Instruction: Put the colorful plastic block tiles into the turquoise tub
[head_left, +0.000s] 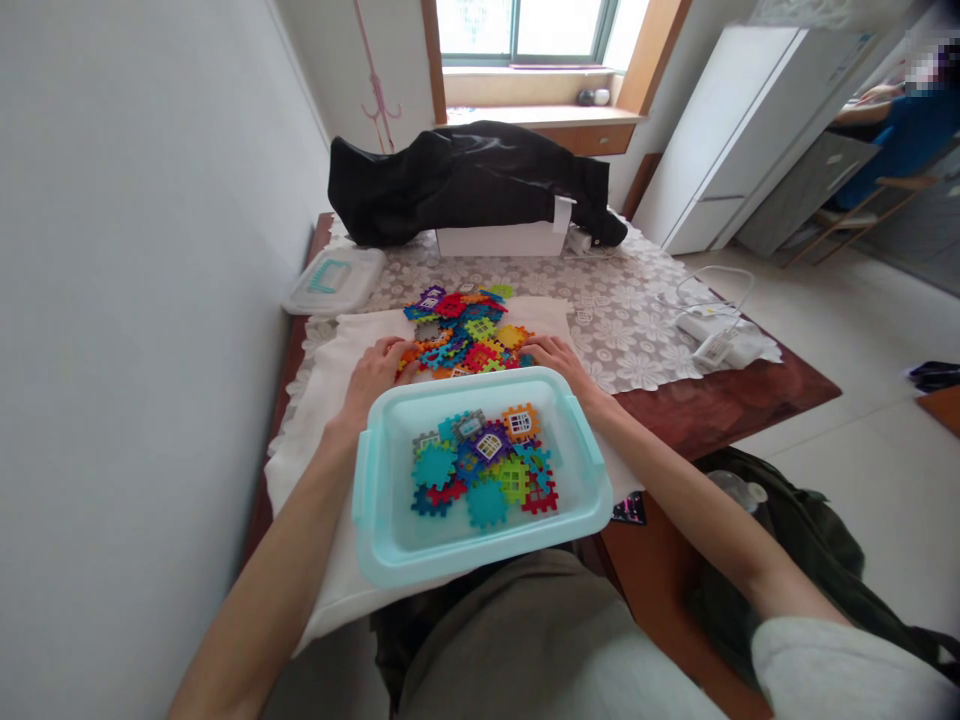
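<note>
left hand (376,370): fingers curled at left edge of pile (474,328); pinch unclear
right hand (556,358): fingers slightly spread at right edge; pinch unclear
pile: between both hands' fingers
tub (391,485): nearer than the fingers, pieces (514,481) inside

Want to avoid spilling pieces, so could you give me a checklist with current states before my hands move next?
1. Left hand at the pile: ok, at its left edge.
2. Right hand at the pile: ok, at its right edge.
3. Lid off the bin: ok, on the table.
4. Bin supported underneath: cannot tell, hidden.
5. Pieces all together: not ok, some in the bin, others piled on the white cloth.
</note>
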